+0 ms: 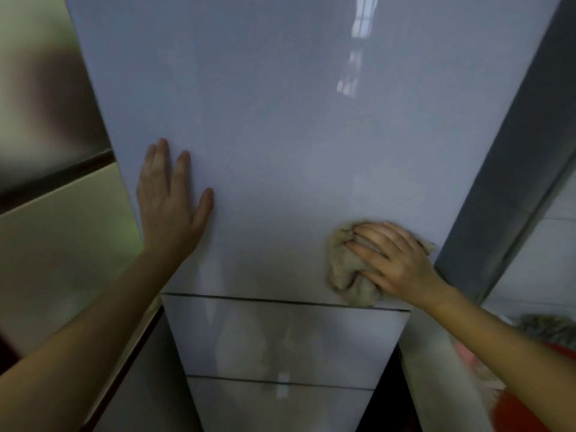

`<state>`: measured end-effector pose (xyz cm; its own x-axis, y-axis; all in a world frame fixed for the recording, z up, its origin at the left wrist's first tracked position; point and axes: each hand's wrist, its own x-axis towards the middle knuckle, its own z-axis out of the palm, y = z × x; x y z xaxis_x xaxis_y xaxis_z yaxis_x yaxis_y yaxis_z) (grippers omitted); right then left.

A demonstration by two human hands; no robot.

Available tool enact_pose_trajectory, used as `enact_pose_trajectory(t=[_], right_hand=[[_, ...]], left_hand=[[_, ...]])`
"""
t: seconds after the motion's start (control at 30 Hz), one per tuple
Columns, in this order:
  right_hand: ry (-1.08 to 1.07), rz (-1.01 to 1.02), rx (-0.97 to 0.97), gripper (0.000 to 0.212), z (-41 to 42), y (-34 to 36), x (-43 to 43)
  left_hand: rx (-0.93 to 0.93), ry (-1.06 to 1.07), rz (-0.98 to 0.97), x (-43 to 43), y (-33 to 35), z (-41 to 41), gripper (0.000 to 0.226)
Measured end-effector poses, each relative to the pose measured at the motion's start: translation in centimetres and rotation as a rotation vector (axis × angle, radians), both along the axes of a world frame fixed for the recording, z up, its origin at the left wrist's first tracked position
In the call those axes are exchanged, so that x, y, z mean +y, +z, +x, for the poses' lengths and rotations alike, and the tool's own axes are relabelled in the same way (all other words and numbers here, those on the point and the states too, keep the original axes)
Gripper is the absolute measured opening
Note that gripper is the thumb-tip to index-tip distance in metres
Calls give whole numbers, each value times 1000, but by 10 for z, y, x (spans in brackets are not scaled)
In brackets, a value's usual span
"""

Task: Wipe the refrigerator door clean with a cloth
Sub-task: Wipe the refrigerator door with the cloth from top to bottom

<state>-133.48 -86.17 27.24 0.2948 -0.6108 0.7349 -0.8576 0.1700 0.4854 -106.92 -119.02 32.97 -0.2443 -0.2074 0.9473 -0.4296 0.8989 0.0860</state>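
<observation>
- Left hand [170, 201] is lying flat, empty, on the refrigerator door [280, 135].
- Right hand [392, 260], fingers spread, is pressing the beige cloth [343, 269] beside the grey side panel [498, 182].

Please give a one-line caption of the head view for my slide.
The right hand presses a beige cloth on the refrigerator door; left hand rests flat.

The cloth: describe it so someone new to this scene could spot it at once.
Start at the tall, glossy pale refrigerator door filling the view. Near its lower right corner, just above the dark seam, the right hand presses a crumpled beige cloth against it. Nothing else on the smooth panel is soft or wrinkled.
</observation>
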Motion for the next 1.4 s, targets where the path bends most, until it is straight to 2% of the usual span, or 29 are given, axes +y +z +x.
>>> enact_pose_trajectory(t=[0.13, 0.3, 0.63, 0.9, 1.03, 1.17, 1.3, 1.4], right_hand=[[-77, 43, 12, 48, -27, -12, 58], [-65, 41, -50, 45, -25, -24, 61], [110, -6, -117, 50, 37, -40, -47], [156, 68, -86, 42, 113, -33, -146], [155, 42, -90, 30, 141, -28, -176], [103, 46, -231, 31, 148, -31, -171], [-12, 58, -528, 50, 158, -38, -149], [-112, 23, -760, 50, 174, -45, -128]], left_hand=[[-14, 26, 12, 1, -3, -2, 64], [-24, 44, 52, 4, -2, -4, 68], [-121, 68, 0, -5, 2, 14, 64], [-227, 19, -200, -42, 4, 34, 57], [-222, -61, -193, -50, -1, 34, 59], [-169, -155, -100, -48, -9, 29, 60], [-126, -218, -17, -35, -19, 27, 57], [-132, -256, 56, -22, -29, 32, 52]])
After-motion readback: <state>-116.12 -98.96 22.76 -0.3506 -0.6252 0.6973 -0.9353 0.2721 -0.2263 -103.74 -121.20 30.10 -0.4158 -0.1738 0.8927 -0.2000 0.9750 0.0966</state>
